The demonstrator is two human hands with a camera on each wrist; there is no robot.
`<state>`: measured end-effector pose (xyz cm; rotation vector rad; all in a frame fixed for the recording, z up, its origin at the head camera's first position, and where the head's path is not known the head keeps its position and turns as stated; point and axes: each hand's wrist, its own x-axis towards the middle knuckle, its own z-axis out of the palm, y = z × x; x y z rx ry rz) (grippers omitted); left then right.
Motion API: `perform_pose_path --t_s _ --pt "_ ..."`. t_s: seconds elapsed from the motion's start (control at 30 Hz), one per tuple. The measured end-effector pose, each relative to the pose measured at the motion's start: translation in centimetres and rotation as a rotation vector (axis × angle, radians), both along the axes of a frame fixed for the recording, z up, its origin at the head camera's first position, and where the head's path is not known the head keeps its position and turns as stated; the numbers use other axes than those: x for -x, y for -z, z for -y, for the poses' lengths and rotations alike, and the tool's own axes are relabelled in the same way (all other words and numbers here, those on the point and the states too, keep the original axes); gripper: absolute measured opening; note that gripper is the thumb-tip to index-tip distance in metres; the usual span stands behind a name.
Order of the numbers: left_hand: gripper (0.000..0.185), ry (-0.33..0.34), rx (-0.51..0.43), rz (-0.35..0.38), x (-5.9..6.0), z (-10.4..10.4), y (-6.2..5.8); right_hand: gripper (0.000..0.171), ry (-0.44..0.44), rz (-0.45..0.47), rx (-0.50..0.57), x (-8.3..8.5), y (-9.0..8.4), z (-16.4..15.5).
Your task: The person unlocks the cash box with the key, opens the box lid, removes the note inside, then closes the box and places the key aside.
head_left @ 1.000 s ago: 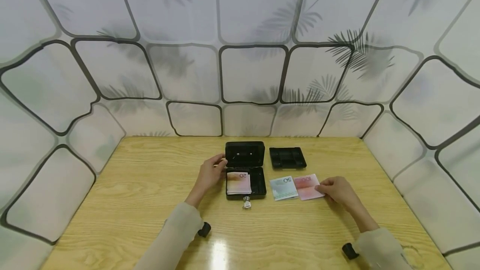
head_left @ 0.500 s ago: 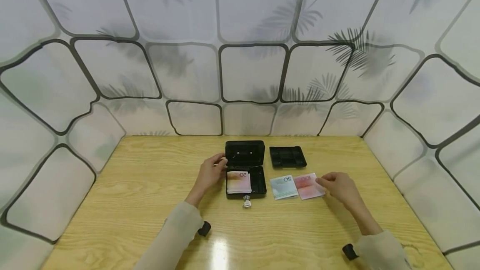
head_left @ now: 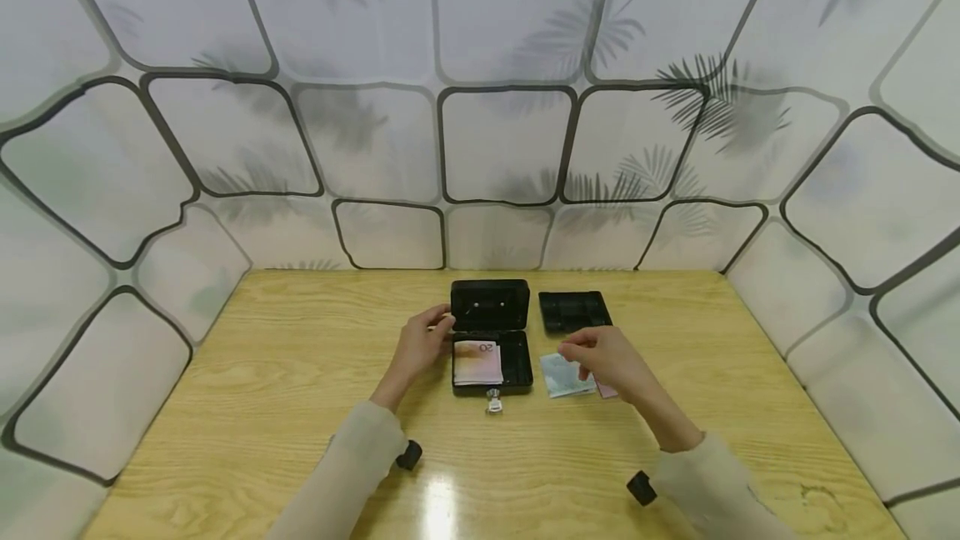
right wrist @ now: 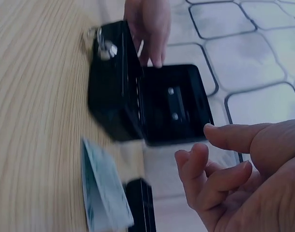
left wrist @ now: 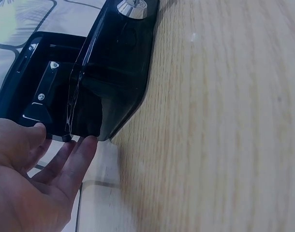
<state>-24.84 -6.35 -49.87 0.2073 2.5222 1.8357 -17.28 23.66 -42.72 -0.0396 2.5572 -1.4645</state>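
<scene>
Right hand now over two banknotes

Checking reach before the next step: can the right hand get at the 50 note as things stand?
Probably yes. The right hand, open and holding nothing, hovers right above the 50 note, which lies flat on the table beside the cash box; nothing blocks it.
</scene>
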Motion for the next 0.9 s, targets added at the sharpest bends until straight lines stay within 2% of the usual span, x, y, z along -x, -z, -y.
perform_pose_path --t_s 0.27,0.5,0.77,0.9 --pt "0.034 -0.002 -0.003 0.008 0.0 0.0 -0.2 0.028 -0.071 0.011 0.020 1.7 1.2 4.8" --pt "0.034 0.000 -0.006 0.013 0.0 0.0 0.0 0.025 -0.091 0.062 -0.052 2.6 1.9 7.7" --pt "0.035 0.003 -0.008 0.012 -0.1 0.0 -0.1 0.011 -0.114 0.089 -0.086 3.3 3.1 8.9" --pt "0.034 -0.001 -0.019 0.008 0.0 0.0 0.0 0.015 -0.125 0.084 -0.119 3.5 3.4 9.1"
